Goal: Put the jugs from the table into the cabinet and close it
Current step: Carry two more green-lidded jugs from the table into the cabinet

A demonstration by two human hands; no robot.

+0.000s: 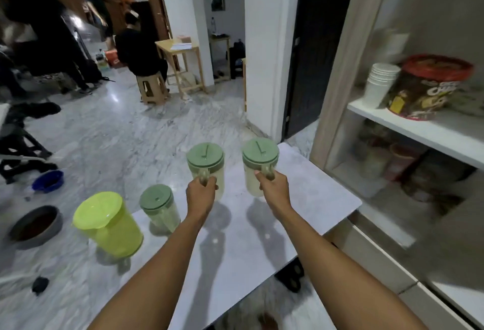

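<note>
Two clear jugs with green lids hang a little above the grey table [309, 198]. My left hand [200, 191] grips the handle of the left jug [205, 158]. My right hand [272, 185] grips the handle of the right jug [260, 155]. A smaller green-lidded jug [158, 205] and a lime-yellow jug [107, 222] stand at the table's left end. The open cabinet [419, 130] with white shelves is on the right.
The upper shelf holds a stack of white cups [379, 83] and a red-lidded cereal tub [429, 86]; blurred containers fill the shelf below. On the floor to the left lie a blue bowl [48, 180] and a dark bowl [35, 223]. People and a wooden stool [152, 88] are farther back.
</note>
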